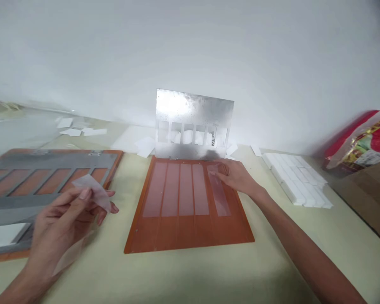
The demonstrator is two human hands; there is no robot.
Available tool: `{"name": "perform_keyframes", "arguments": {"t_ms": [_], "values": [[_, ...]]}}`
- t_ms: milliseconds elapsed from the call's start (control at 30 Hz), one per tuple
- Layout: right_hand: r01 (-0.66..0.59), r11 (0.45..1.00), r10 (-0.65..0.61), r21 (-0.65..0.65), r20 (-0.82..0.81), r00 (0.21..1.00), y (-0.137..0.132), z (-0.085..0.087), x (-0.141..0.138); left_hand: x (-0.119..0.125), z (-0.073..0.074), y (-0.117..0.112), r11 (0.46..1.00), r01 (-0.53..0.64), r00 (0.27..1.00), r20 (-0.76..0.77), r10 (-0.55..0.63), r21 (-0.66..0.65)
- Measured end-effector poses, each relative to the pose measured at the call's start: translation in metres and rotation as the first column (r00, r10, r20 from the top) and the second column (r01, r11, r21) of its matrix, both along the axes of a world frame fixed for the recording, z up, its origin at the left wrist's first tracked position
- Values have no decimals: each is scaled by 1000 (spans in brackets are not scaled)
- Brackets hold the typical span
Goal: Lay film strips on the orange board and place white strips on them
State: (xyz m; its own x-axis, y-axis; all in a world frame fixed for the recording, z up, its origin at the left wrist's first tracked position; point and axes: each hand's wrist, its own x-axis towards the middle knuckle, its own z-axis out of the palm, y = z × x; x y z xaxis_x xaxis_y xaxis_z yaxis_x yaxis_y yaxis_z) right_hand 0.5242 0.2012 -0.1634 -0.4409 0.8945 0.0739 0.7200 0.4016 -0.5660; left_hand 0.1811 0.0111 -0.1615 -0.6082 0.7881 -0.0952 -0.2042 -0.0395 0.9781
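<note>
Translucent white film (94, 191) being pinched by raised left hand (63, 219), right hand (237, 175) reaching forward, gripping clear narrow film strip (221, 198) by far end, over orange rectangular board (190, 234), silver slotted metal plate (194, 112) standing behind, white oblong blocks (296, 179) lying stacked rightward.

The middle board (190, 232) is orange-brown, its strips (186, 190) milky pink; the plate (194, 107) silvery grey, desk (190, 278) pale yellow-green, stack (299, 179) white, box (367, 198) brown, bag (362, 143) red with gold banding.
</note>
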Motion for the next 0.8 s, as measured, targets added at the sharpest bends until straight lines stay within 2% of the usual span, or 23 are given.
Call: {"name": "perform_keyframes", "arguments": {"t_ms": [133, 267, 333, 467, 667, 800], "values": [[-21, 978, -10, 209, 142, 990, -45, 1, 16, -2, -3, 0, 999, -32, 999, 32, 32, -13], [-263, 928, 182, 265, 293, 939, -85, -5, 35, -7, -8, -1, 1000, -3, 1000, -9, 3, -5], [-323, 912, 238, 253, 316, 918, -95, -10, 38, -9, -11, -1, 999, 29, 998, -50, -28, 26], [-315, 916, 246, 247, 273, 930, -101, -21, 32, -7, -10, -2, 996, 66, 993, -97, -60, 64], [-301, 882, 259, 363, 162, 952, -91, -23, 22, 9, 7, -3, 999, 21, 998, -50, -22, -32], [-340, 873, 309, 350, 144, 940, -83, -26, 24, 10, 10, -3, 999, 29, 998, -52, -30, -28]]}}
